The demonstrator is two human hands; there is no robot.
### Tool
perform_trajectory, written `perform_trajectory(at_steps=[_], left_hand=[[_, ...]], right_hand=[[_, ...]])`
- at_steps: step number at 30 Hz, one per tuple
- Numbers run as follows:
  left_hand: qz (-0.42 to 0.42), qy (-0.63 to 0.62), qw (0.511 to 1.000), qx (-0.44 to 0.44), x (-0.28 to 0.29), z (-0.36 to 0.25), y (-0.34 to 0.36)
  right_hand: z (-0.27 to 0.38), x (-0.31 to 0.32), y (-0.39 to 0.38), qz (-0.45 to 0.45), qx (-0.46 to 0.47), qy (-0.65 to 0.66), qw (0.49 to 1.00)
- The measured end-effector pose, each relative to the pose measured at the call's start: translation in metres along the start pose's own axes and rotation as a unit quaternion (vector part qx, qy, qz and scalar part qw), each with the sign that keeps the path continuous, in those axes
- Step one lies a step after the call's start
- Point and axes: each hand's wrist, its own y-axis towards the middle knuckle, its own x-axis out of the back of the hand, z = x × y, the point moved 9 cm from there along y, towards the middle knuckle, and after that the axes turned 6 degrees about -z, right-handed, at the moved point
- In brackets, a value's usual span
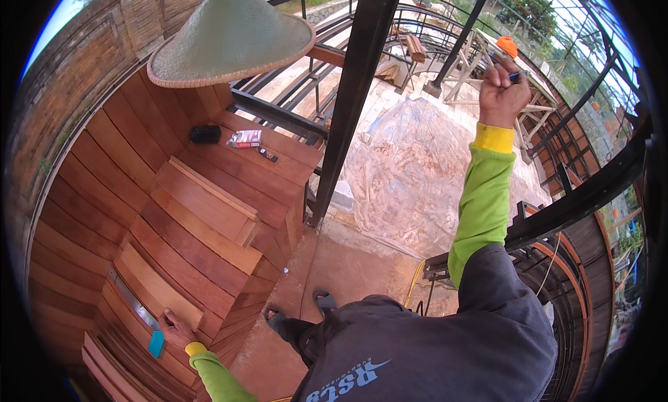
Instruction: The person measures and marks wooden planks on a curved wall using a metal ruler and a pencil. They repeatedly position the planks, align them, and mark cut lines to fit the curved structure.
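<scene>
My left hand [176, 331] grips the lower edge of a loose reddish wooden plank [149, 280] lying on the curved slatted wooden seat. A silver metal ruler [129, 296] lies alongside the plank, and a small turquoise object [156, 342] sits just below that, near my fingers. My right hand [504, 89] is raised high at the right, closed around a small dark-blue object [515, 76], perhaps a pen or pencil. Behind that hand is an orange object [506, 44], too small to make out clearly.
A black steel post [344, 123] and curved rail [570, 200] flank me. A conical hat [233, 43] is at upper left, above a black case [204, 133] and small packets [245, 139] on the wood. A plastic sheet [424, 165] covers the ground beyond; a yellow cord [416, 280] lies nearby.
</scene>
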Motion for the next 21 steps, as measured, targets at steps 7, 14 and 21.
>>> perform_trajectory(at_steps=[7, 14, 21], left_hand=[[-0.018, 0.041, 0.999, 0.03, 0.038, -0.035, 0.002], [-0.025, 0.011, 0.998, 0.055, 0.042, -0.023, -0.011], [-0.017, 0.014, 0.997, 0.071, 0.041, -0.033, -0.013]], right_hand=[[-0.147, -0.008, -0.195, 0.091, -0.197, -0.17, 0.961], [-0.274, -0.03, -0.498, 0.332, -0.439, -0.321, 0.771], [-0.347, -0.035, -0.572, 0.541, -0.286, -0.269, 0.744]])
